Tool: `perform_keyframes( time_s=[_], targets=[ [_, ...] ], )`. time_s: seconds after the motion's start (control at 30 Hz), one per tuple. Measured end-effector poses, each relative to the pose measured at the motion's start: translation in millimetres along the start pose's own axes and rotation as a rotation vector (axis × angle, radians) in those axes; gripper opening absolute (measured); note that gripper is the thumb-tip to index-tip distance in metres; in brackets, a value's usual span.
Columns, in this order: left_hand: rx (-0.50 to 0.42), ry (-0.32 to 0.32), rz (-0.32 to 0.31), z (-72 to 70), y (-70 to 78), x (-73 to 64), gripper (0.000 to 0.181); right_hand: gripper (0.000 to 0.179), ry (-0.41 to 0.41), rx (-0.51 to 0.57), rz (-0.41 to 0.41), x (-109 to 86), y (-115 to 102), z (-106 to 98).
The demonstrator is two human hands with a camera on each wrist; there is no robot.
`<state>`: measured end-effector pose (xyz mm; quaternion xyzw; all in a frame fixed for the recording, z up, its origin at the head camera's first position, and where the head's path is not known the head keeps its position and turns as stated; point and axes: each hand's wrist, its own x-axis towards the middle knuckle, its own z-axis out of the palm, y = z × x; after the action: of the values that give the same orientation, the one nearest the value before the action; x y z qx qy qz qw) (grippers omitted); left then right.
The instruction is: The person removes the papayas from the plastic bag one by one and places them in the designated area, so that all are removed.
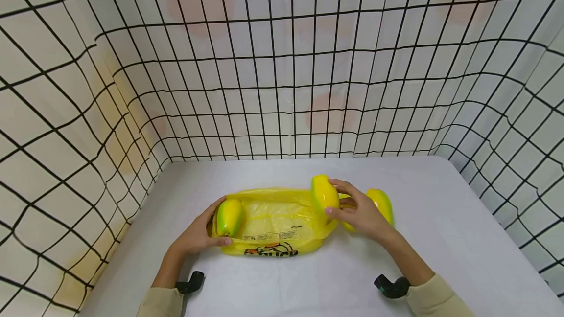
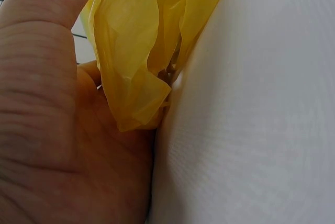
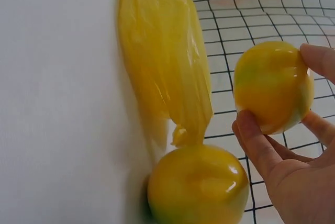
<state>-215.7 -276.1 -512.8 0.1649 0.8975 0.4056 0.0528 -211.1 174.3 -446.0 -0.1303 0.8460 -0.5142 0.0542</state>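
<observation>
A yellow plastic bag (image 1: 269, 214) with black print lies spread sideways on the table. My left hand (image 1: 200, 231) grips its left end, thumb at the near edge and fingers at the far edge. Between them sits a yellow-green mango (image 1: 230, 216); whether it is inside the bag or on top, I cannot tell. In my right hand (image 1: 359, 212) a second mango (image 1: 324, 193) is held by the fingertips, raised over the bag's right end. Another mango (image 1: 381, 203) rests on the table behind that hand, partly hidden. The left wrist view shows crumpled bag plastic (image 2: 131, 51) against the palm.
A black wire grid (image 1: 291, 72) stands along the back and both sides of the white table (image 1: 282, 287). Black wrist-worn pieces (image 1: 191, 283) sit at each cuff.
</observation>
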Motion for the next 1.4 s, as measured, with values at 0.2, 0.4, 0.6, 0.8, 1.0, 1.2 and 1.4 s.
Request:
perform_keyframes(
  time_s=[0.2,0.4,0.6,0.8,1.0,1.2,1.4],
  targets=[
    [0.005,-0.002,-0.002,1.0,0.0,1.1,0.112,0.068,0.012,0.013,0.007,-4.2,2.2,-13.2],
    [0.006,-0.003,-0.009,1.6,0.0,1.0,0.113,0.067,0.016,0.006,-0.017,-6.3,6.6,-24.5],
    [0.011,0.002,0.000,1.8,-1.6,0.4,0.113,0.068,0.033,-0.010,-0.015,-9.6,8.9,-34.1],
    [0.012,0.003,0.000,2.3,-2.3,1.0,0.111,0.068,0.029,0.024,-0.009,-16.1,9.3,-43.5],
    [0.018,0.005,-0.011,2.1,-1.1,1.5,0.111,0.068,0.026,0.023,-0.005,-20.0,15.2,-59.1],
    [0.023,0.005,-0.011,1.5,-1.3,2.4,0.111,0.068,0.034,-0.006,-0.004,-23.8,18.0,-68.7],
    [0.027,0.008,-0.010,1.4,-1.9,2.6,0.110,0.068,0.051,-0.054,-0.017,-29.4,21.9,-79.3]
  ],
)
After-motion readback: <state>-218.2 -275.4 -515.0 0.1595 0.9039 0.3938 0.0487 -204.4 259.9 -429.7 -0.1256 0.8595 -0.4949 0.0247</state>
